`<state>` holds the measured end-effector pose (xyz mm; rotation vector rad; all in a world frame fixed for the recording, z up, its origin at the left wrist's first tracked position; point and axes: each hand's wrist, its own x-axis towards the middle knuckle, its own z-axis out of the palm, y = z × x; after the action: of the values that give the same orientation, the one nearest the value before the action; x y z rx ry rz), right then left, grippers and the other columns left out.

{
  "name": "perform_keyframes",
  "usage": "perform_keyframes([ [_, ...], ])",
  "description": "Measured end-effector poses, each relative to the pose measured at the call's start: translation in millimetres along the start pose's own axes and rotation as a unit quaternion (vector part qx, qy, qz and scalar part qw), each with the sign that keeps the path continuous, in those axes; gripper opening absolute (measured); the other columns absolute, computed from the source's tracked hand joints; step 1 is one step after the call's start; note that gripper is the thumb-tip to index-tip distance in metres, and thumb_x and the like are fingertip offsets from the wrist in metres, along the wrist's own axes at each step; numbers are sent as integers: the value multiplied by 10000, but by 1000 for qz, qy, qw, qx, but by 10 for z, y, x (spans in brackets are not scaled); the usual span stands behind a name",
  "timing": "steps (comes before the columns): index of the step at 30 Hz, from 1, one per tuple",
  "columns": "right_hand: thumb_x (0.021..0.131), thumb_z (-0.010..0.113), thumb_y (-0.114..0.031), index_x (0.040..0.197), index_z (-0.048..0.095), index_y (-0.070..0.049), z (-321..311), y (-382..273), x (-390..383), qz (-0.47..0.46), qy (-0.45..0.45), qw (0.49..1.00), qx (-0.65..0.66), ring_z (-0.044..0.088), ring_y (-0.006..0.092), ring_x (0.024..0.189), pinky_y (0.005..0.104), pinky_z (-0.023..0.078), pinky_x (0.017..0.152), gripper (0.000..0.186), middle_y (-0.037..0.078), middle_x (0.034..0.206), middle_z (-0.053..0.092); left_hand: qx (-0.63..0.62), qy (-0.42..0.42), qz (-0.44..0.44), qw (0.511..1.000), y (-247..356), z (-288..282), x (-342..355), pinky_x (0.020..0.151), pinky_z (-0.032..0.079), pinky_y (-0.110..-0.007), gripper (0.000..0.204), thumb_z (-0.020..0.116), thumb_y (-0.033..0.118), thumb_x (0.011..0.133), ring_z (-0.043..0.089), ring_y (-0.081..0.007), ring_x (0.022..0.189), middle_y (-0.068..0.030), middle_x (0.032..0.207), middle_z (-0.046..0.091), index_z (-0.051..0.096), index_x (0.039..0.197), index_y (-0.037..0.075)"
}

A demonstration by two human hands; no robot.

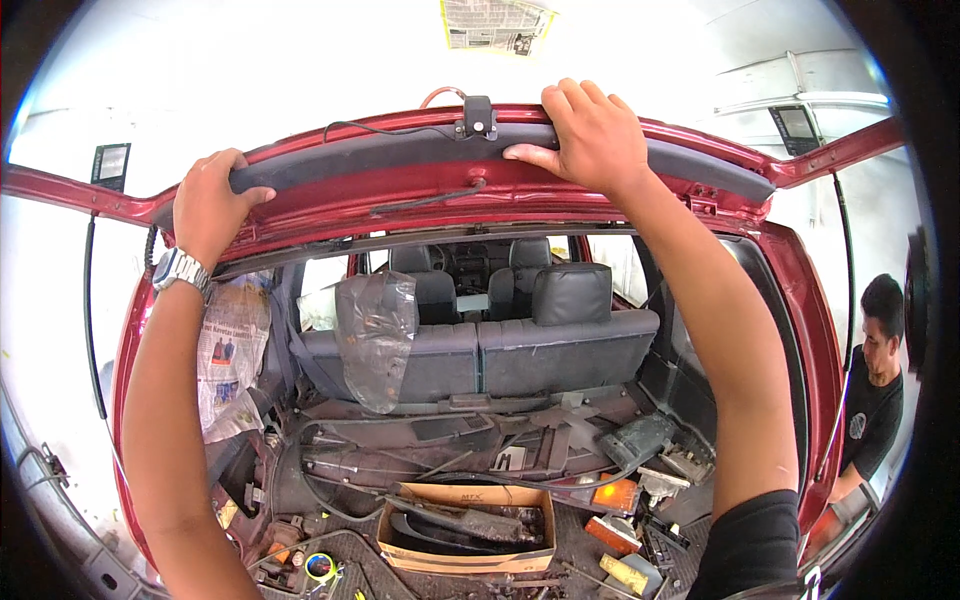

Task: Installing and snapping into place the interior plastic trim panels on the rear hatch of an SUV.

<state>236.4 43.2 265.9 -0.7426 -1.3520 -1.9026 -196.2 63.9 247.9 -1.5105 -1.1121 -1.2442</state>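
Observation:
Both arms reach up to the raised red tailgate [420, 182] of a vehicle. My left hand [214, 200] grips its left part, fingers over the edge and thumb on the dark grey trim strip [390, 148]. A silver watch is on that wrist. Right of the centre, my right hand [585, 135] has its fingers curled over the top edge and its thumb against the trim. A small black latch [478, 114] with a thin cable sits between the hands on the tailgate.
Black struts [92, 300] flank the opening. Inside are grey seats [555, 355], plastic sheeting [372, 340], newspaper [225, 355], a cardboard box [470, 558] of parts, orange lamps [616, 492] and a tape roll [320, 567]. Another person [870, 410] is beside the right side.

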Motion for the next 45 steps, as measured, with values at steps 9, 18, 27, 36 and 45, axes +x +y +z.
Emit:
perform_keyframes([
  [9,835,600,-776,1063,612,-89,16,-31,22,6,-26,1000,7,636,248,944,400,520,726,724,59,1032,630,30,16,36,999,171,48,-144,970,497,-485,579,836,195,804,604,-386,1171,-181,1233,620,540,1270,19],
  [18,839,619,-738,1039,598,-67,4,-30,-29,20,13,999,44,628,251,973,405,497,746,700,68,1044,630,-166,46,205,964,1964,-424,562,831,563,-434,229,667,207,862,714,-351,836,-147,899,752,729,973,16],
  [27,824,654,-712,1039,598,-69,20,-45,31,20,-24,997,77,619,239,975,396,497,751,681,56,1008,617,36,-223,46,973,2379,-354,1178,705,617,-357,432,810,413,764,779,-273,827,-189,816,767,770,859,-7],
  [36,827,668,-693,1065,600,-74,-2,-103,38,44,-18,995,89,618,228,1011,384,489,802,666,52,1041,625,82,-229,67,968,2522,-261,1157,746,611,-377,434,930,378,675,772,-264,802,-168,817,777,794,833,-3],
  [45,844,666,-687,1086,592,-78,-15,-115,53,58,-49,992,106,614,227,1051,392,491,857,659,53,1064,625,66,-223,9,973,2452,-299,1119,673,618,-384,286,858,243,729,768,-257,731,-159,831,774,778,836,-10],
])
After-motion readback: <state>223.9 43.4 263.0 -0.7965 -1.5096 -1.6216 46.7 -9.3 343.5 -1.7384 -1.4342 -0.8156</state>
